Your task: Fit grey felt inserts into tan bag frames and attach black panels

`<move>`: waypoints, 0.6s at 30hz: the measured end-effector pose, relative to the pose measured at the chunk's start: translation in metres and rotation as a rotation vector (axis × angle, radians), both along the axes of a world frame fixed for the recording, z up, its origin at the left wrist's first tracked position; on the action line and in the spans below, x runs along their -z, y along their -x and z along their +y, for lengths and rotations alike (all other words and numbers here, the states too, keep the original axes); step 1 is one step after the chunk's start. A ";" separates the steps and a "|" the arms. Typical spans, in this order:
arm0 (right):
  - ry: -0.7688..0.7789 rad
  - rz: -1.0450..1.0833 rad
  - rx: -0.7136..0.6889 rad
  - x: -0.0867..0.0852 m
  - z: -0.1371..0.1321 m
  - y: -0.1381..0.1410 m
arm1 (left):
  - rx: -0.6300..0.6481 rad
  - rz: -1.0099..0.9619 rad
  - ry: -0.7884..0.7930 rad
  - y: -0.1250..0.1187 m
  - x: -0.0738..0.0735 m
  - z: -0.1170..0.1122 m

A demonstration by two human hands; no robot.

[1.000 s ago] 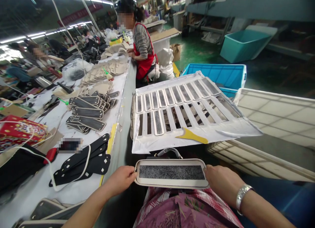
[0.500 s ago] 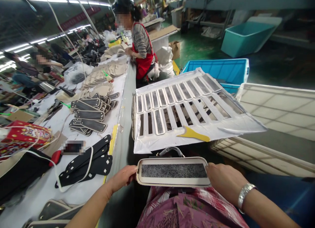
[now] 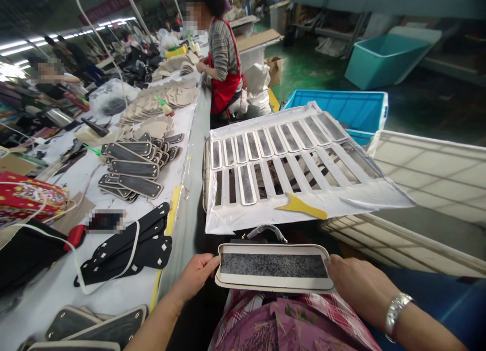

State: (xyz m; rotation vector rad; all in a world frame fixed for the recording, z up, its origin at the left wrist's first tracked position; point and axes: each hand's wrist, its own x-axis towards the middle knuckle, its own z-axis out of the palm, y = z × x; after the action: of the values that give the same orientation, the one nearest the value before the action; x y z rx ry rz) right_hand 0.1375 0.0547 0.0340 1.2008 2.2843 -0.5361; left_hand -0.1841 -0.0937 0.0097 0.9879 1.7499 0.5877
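Observation:
A handbag (image 3: 275, 266) is held level in front of my lap, its long cream-edged base with a dark speckled strip facing up at me. My left hand (image 3: 200, 270) pinches its left end, and my right hand (image 3: 351, 275) grips the right end. Beyond it shows a plastic-wrapped carrying handle (image 3: 266, 230). Just past the bag lies a white slotted board (image 3: 228, 220), with grey-centred oblong panels (image 3: 247, 185) in its upper row and one in the lower row. On the board's near part rests a yellow fork-ended tool (image 3: 301, 206).
Left is a long workbench (image 3: 182, 164) with stacked dark oblong pieces (image 3: 134, 169), black straps (image 3: 127, 250), a phone and a cable. A co-worker in a red apron (image 3: 225, 88) stands at its far side. White crates (image 3: 429, 154) and a blue crate (image 3: 337, 103) stand right.
The bag and both hands have shifted slightly right in the view. The head view has turned a little; the grip looks the same.

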 end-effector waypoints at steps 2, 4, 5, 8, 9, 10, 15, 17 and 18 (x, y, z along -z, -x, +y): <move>0.016 -0.011 0.000 0.000 0.000 0.001 | 0.014 0.051 -0.006 0.002 -0.003 0.003; 0.028 -0.016 0.000 0.001 0.000 0.002 | 0.031 0.101 0.003 0.003 -0.005 0.006; 0.029 -0.021 0.002 0.002 0.001 0.003 | 0.044 0.132 0.013 0.004 -0.007 0.008; 0.029 -0.048 0.010 0.001 0.003 0.005 | 0.095 0.200 0.058 0.005 -0.011 0.013; 0.033 -0.052 0.014 0.000 0.003 0.005 | 0.114 0.204 0.067 0.004 -0.012 0.015; 0.037 -0.048 0.022 -0.002 0.003 0.005 | 0.130 0.201 0.068 0.003 -0.014 0.015; 0.031 0.054 0.059 -0.014 -0.004 -0.002 | 0.139 0.127 0.210 0.003 -0.011 0.012; -0.033 0.063 0.156 -0.015 -0.008 -0.004 | 0.127 0.043 0.243 0.006 0.000 0.011; -0.069 0.055 0.196 -0.016 -0.010 -0.004 | 0.131 -0.011 0.252 0.007 0.005 0.011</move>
State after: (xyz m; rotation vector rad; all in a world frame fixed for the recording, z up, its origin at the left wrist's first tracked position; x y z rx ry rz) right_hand 0.1415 0.0443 0.0497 1.4715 2.2601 -0.5723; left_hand -0.1907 -0.0824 0.0045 0.9108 1.6867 0.2802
